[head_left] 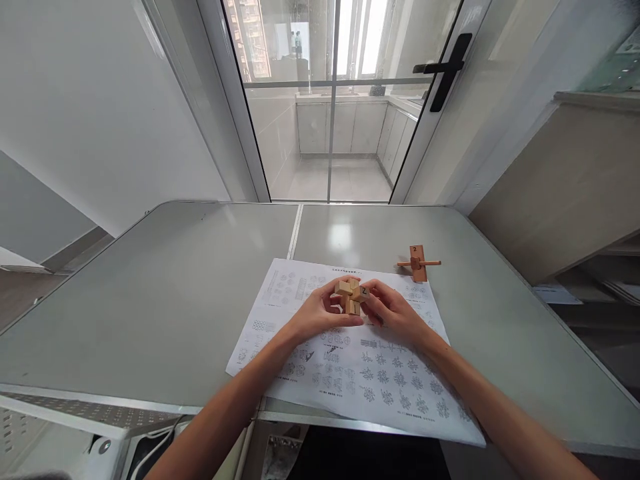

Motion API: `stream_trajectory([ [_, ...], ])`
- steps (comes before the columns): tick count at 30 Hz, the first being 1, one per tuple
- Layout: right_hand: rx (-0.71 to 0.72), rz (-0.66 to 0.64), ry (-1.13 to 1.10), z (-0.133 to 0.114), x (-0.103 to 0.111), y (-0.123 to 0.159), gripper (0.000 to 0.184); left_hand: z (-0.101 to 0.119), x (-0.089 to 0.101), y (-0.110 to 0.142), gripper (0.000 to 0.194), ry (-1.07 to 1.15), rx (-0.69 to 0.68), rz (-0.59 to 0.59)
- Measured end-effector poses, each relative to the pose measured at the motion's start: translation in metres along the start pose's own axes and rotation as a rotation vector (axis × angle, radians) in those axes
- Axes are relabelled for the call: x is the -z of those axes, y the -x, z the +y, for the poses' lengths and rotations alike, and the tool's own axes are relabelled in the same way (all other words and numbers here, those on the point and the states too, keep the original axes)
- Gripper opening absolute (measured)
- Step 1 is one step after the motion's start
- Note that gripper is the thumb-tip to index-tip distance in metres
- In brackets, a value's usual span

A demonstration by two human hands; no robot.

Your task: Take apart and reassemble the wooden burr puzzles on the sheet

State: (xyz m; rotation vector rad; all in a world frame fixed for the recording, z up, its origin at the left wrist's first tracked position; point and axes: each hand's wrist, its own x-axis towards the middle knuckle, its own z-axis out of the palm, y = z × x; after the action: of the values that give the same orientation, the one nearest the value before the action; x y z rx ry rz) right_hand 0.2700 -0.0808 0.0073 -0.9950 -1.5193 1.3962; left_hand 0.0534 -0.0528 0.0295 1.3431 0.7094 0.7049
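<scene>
Both hands hold a light wooden burr puzzle (351,293) made of interlocked blocks, one of which bears a dark "2" on its end. My left hand (324,309) is closed around its left side, thumb beneath and fingers behind. From the right, my right hand (387,305) pinches the numbered block; some of its fingers are hidden behind the puzzle. Under the hands lies a large white instruction sheet (345,383) printed with small diagrams. At the sheet's upper right corner rests a second, reddish wooden puzzle (418,263), a flat piece marked "2" crossed by a thin stick.
The grey folding table (150,300) has a seam near its middle. Beyond it stands a glazed door with a black handle (447,70). A wooden shelf unit (575,180) is on the right. At lower left, a white perforated unit with a cable (160,437) sits below the table edge.
</scene>
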Motion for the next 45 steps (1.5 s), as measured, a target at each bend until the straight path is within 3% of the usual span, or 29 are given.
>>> stream_trajectory([
  [12, -0.037, -0.031, -0.029, 0.001, 0.002, 0.000, 0.044, 0.001, 0.001, 0.002, 0.075, -0.021, 0.014, -0.021],
  [18, -0.070, -0.068, -0.070, 0.003, -0.003, 0.002, 0.044, 0.000, 0.000, 0.001, 0.066, -0.063, -0.004, -0.039],
  [23, -0.036, -0.012, 0.047, 0.001, -0.005, 0.001, 0.044, -0.004, 0.001, -0.001, 0.071, -0.061, 0.008, -0.014],
  [28, 0.020, -0.052, 0.149, 0.003, -0.002, 0.000, 0.053, -0.001, 0.001, 0.000, 0.067, -0.076, 0.015, -0.017],
  [39, -0.211, -0.218, -0.340, 0.001, -0.003, 0.000, 0.060, 0.002, -0.001, 0.002, 0.068, -0.125, -0.005, -0.012],
  [45, -0.273, -0.318, -0.447, -0.001, 0.002, 0.000, 0.060, 0.007, -0.009, 0.006, 0.068, -0.196, -0.072, 0.018],
])
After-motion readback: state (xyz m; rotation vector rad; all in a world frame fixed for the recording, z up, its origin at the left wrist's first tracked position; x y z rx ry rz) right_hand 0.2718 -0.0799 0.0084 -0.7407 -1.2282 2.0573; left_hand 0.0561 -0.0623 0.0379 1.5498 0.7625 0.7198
